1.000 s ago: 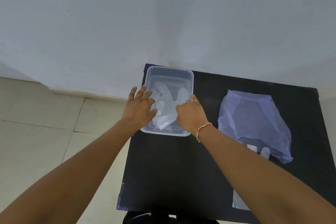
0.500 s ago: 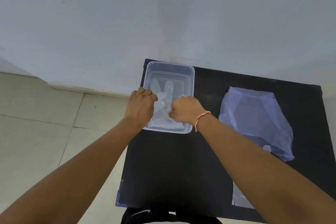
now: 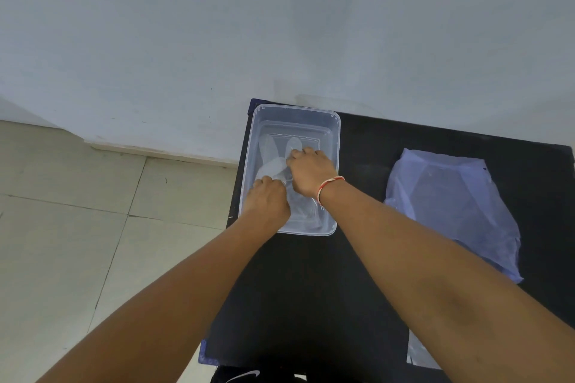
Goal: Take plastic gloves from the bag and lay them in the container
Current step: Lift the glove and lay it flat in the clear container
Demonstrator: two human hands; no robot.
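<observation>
two bare forearms reach forward over a black table (image 3: 311, 289), whose near stretch between them lies bare, and whose left edge drops to a pale tiled floor (image 3: 77, 227). a thin clear sheet (image 3: 420, 351) shows at the near right of the table, partly hidden under the right forearm. further right, well apart from the hands, a crumpled translucent bag (image 3: 451, 205) lies flat, its far end near the table's right edge. the clear container (image 3: 336, 134) sits at the table's far left corner, its left wall along the table edge and its far rim close to the white wall (image 3: 280, 25); its long axis runs away from the person. the left hand (image 3: 267, 199) is inside at the near left, fingers curled down onto the plastic glove (image 3: 273, 162); whether it pinches the film i cannot tell. the right hand (image 3: 311, 171), a red and white thread bracelet (image 3: 329, 186) on its wrist, lies further in, fingers bent and pressing the glove, grip likewise unclear. the glove lies on the container floor, its fingers fanned toward the far wall, lengthwise with the container
</observation>
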